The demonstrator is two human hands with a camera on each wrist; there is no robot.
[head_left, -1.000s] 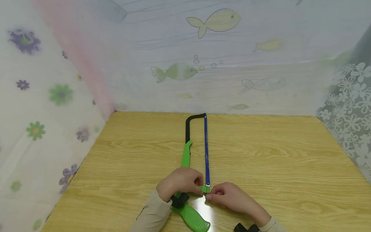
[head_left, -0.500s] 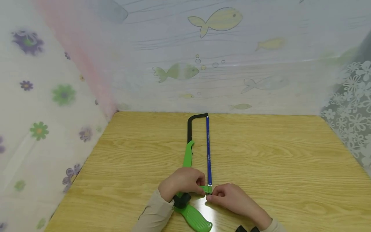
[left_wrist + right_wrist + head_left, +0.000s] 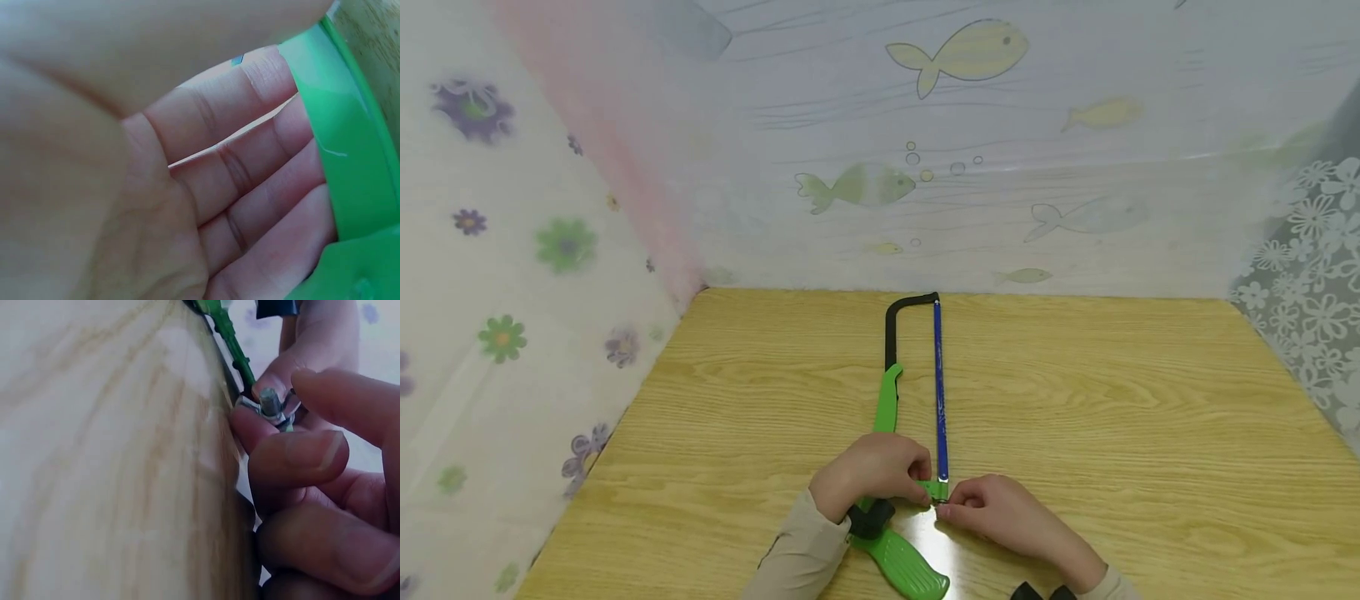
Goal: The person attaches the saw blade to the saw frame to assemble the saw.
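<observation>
A hacksaw with a green handle [image 3: 906, 567] lies flat on the table, its blue blade [image 3: 941, 392] on the right side of the frame. My left hand [image 3: 872, 471] lies across the frame and grips its short green arm near the blade's lower end. In the left wrist view, the curled fingers [image 3: 250, 144] meet the green frame [image 3: 340, 144]. My right hand [image 3: 1003, 517] pinches the wing nut [image 3: 272, 414] below that arm between thumb and forefinger. A threaded bolt end [image 3: 269, 399] sticks out of the nut. The left palm hides part of the frame.
The wood-grain table [image 3: 1112, 383] carries the saw, whose black bow [image 3: 891, 337] reaches near the back wall [image 3: 850, 233]. Patterned sheets with fish and flowers surround it on the back and sides. A black wrist mount [image 3: 871, 518] sits over the saw's handle.
The head view has shifted slightly. My right thumb and forefinger have moved a little at the wing nut. The left hand and the hacksaw stay in place.
</observation>
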